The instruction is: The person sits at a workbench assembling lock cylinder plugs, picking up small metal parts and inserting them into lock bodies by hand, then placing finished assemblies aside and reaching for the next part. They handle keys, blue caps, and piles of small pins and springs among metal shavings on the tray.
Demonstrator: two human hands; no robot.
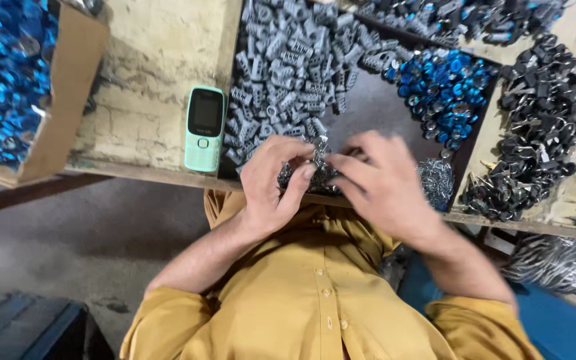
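Note:
My left hand [271, 183] and my right hand [378, 180] meet at the near edge of a dark tray [375, 107]. Between their fingertips sits a small grey metal part [319, 150], pinched from both sides. Under the hands lies a small heap of shiny metal bits [315, 177]. Beyond the hands, a big pile of grey ribbed parts [288, 67] fills the tray's left side. A pile of blue round caps [445, 90] lies in its right corner.
A mint-green keypad phone [205, 130] lies on the workbench to the left of the tray. A cardboard box of blue caps [8, 73] stands at far left. Black key-like parts [535, 127] are heaped at right, small pins [437, 181] near the right hand.

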